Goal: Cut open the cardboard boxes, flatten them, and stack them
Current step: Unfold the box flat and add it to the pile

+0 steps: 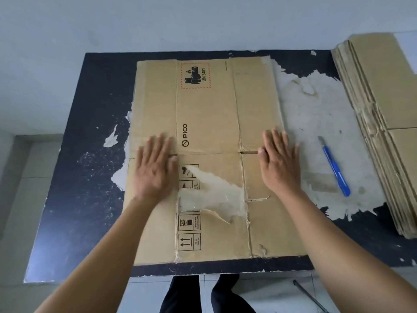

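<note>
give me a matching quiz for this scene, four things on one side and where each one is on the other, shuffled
1. PICO box
2. blue utility knife
3. stack of flattened cardboard
4. left hand

a. at the right end of the table
b. flattened at the table's centre
c. flat on the box's left side
d. lying to the right of the right hand

Pairs: 1-b, 2-d, 3-a, 4-c

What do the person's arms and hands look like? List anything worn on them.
No sleeves show: both arms are bare as far up as the picture reaches. The left hand and right hand wear no gloves, and no watch, bracelet or ring is visible. The left hand is slightly blurred, so a thin ring could be missed.
</note>
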